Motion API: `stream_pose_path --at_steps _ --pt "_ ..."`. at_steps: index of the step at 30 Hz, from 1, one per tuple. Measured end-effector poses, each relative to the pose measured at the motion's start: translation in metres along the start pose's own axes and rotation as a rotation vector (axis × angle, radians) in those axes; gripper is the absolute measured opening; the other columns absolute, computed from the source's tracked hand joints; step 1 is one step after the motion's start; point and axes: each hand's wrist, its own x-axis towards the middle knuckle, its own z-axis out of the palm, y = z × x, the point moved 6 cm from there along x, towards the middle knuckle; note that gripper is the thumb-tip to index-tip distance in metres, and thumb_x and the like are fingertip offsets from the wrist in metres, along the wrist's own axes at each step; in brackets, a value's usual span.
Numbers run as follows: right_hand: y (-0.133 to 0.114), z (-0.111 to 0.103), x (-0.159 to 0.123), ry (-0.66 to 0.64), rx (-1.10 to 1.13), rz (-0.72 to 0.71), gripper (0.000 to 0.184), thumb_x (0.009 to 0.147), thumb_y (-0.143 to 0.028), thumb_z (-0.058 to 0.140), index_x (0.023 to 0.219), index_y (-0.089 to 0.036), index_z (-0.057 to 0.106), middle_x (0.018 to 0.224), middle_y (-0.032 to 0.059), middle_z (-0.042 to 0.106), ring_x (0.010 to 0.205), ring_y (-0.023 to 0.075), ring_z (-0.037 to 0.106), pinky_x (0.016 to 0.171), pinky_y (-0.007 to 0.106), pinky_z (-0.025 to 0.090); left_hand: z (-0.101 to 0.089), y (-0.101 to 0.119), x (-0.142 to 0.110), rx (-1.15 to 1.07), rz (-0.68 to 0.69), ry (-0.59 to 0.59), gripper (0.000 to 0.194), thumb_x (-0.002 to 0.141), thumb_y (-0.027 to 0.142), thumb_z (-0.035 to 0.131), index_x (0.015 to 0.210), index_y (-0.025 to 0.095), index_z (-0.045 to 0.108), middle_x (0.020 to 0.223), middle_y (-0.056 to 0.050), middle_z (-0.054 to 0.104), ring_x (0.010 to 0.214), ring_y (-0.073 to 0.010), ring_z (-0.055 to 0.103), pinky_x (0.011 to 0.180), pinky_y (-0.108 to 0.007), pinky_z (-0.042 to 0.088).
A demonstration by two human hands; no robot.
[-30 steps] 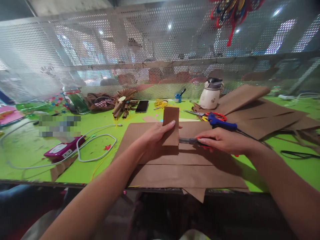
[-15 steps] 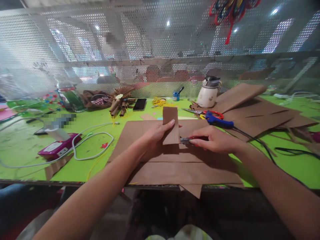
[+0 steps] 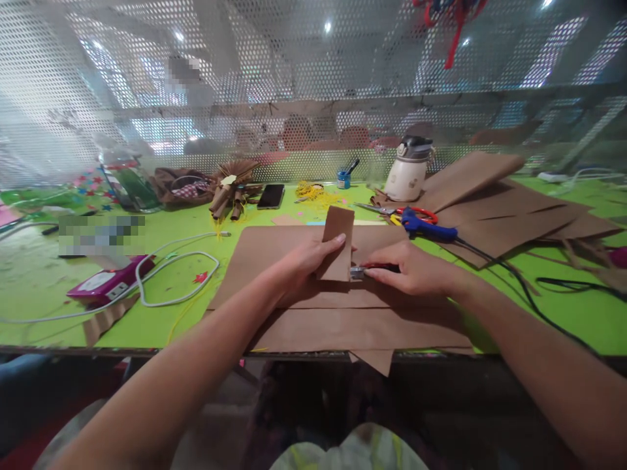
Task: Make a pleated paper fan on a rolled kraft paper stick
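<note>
My left hand [image 3: 316, 256] pinches a small folded strip of brown kraft paper [image 3: 339, 228], thumb in front, and holds it tilted slightly to the right. My right hand [image 3: 416, 267] is closed around red-handled pliers [image 3: 357, 272]; their metal jaws meet the lower right edge of the strip. Their exact kind is hard to make out. Under both hands lies a large brown paper sheet [image 3: 274, 245], with a crease across it near the table edge.
Behind my right hand lie a blue glue gun [image 3: 431, 230] and red-handled scissors [image 3: 377, 209]. A cream bottle [image 3: 405, 176] and stacked brown paper [image 3: 519, 219] stand beyond. On the green table [image 3: 171, 329] are a phone [image 3: 271, 196], a purple power strip [image 3: 110, 282] and a white cable [image 3: 171, 303].
My right hand has brought the pliers leftward, with the jaws now at the strip's edge. The strip in my left hand has tilted a little to the right. The view has shifted slightly.
</note>
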Motion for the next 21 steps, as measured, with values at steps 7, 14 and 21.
stream_pose_path --at_steps 7,14,21 --pt "0.002 0.001 0.000 0.014 -0.011 0.008 0.028 0.090 -0.029 0.047 0.097 -0.019 0.071 0.093 0.0051 0.073 0.078 0.0177 0.065 0.071 0.026 0.047 -0.011 0.005 0.004 0.052 0.059 0.176 0.026 0.081 0.037 0.060 0.082 0.013 0.068 0.078 -0.008 0.070 0.065 -0.0175 0.064 0.067 -0.033 0.053" --pt "0.005 -0.001 -0.002 0.054 -0.026 -0.004 0.028 0.089 -0.028 0.047 0.103 -0.018 0.070 0.097 0.0053 0.073 0.084 0.0184 0.066 0.074 0.026 0.047 -0.019 0.010 0.002 0.077 0.104 0.308 0.024 0.080 0.036 0.061 0.078 0.013 0.067 0.076 -0.009 0.071 0.064 -0.0184 0.063 0.067 -0.033 0.051" --pt "0.005 -0.002 -0.001 0.086 -0.025 0.013 0.029 0.088 -0.029 0.047 0.102 -0.017 0.069 0.094 0.0058 0.073 0.082 0.0183 0.065 0.073 0.027 0.047 -0.017 0.009 0.001 -0.064 0.071 0.349 0.026 0.085 0.032 0.053 0.076 0.012 0.067 0.063 -0.006 0.066 0.058 -0.0159 0.061 0.065 -0.032 0.053"
